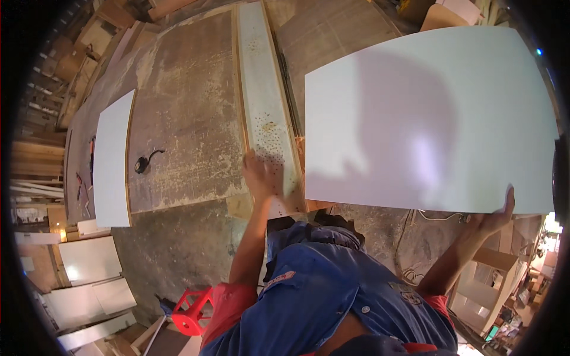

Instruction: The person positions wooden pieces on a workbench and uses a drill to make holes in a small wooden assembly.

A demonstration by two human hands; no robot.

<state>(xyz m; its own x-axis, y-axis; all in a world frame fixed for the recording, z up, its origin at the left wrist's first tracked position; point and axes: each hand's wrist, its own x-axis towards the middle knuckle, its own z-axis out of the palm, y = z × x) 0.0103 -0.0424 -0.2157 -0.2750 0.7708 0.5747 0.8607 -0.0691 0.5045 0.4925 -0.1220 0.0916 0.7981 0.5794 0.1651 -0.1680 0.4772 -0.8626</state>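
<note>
A large white panel [386,136] lies on the right side of the work surface, with a shadow across it. Its near edge is gripped by my right hand [496,219], thumb on top and the other fingers hidden beneath. My left hand [261,178] is over the near part of a long pale strip [255,77] pitted with dark holes, close to its wooden left edge. Motion blurs the left fingers, so their closure is unclear, and nothing can be made out in them.
A worn brown board [190,107] spans the left. On it lie a narrower white panel [113,160] and a black tape measure [141,164]. A red plastic stool [193,311] stands on the floor at lower left, near stacked white boards [89,261]. An open cabinet frame [484,285] is at lower right.
</note>
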